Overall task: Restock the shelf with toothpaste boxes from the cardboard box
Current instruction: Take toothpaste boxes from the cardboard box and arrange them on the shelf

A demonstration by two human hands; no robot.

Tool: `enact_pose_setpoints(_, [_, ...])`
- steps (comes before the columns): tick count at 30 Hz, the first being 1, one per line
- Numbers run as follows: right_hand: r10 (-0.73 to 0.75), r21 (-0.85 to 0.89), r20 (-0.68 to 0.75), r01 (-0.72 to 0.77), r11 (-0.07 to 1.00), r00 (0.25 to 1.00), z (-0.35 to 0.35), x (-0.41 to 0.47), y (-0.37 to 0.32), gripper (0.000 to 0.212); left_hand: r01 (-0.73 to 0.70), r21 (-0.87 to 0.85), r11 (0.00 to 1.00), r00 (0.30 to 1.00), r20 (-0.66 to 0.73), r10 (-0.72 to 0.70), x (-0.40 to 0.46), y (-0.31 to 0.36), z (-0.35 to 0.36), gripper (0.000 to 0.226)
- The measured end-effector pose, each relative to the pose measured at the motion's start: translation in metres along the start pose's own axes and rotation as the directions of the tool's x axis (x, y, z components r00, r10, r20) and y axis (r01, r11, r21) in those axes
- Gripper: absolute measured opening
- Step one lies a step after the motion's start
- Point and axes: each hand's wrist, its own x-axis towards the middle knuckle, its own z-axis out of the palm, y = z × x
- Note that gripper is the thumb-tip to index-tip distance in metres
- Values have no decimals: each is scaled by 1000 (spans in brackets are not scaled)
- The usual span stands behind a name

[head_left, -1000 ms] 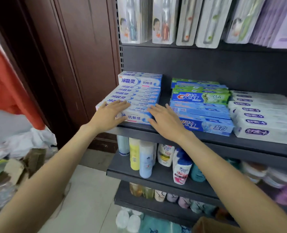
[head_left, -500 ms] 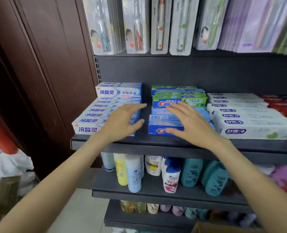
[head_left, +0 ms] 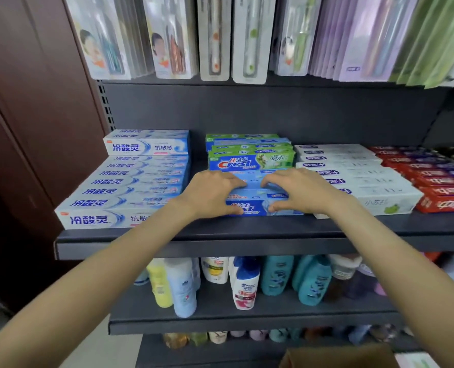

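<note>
Both hands on the blue Crest toothpaste boxes (head_left: 255, 193), front centre of the dark grey metal shelf (head_left: 220, 239).

Left hand (head_left: 210, 195) and right hand (head_left: 304, 191) grip the front boxes of the row: fingers curled over the top faces, thumbs against the front edge. White-and-blue toothpaste boxes (head_left: 130, 189) lie just beside at 9 o'clock; white cartons (head_left: 358, 179) touch at 3 o'clock, red ones (head_left: 438, 184) beyond. Green-and-blue Crest boxes (head_left: 249, 152) sit stacked at 12 o'clock. Brown cardboard box (head_left: 337, 357) shows at 6 o'clock, contents hidden.
</note>
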Motion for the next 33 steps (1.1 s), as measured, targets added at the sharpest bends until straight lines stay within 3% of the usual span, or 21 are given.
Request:
enact_pose_setpoints(3, [-21,147,28,17,989,999,-2,-1,5,58,9,-81,997,1000,-18,-10,-2,-2,-6,64])
enact_pose_setpoints(6, [70,381,-93,-29,924,993,-12,5,22,61,47,-273,961,976,-190,-102,4,-23,-20,56])
enact_pose_setpoints(8, [137,399,-143,-70,914,980,-16,17,37,69,55,-318,946,964,-231,-134,16,-43,-24,62])
enact_pose_setpoints(11, [220,378,2,-204,903,975,-13,45,52,93,175,-374,911,982,-1,-189,40,-66,-16,90])
enact_pose_setpoints(14, [278,386,152,-316,867,949,-8,73,59,116,335,-337,880,932,254,-258,65,-75,-2,115])
enact_pose_setpoints(16, [303,416,188,-355,837,934,-6,87,62,118,404,-341,849,895,339,-290,77,-77,3,119])
enact_pose_setpoints(27, [268,528,132,-297,796,954,3,106,66,97,373,-507,777,922,292,-253,93,-88,17,95])
enact_pose_setpoints(33, [291,487,168,-336,806,942,10,113,61,106,411,-613,675,912,279,-302,93,-89,23,100])
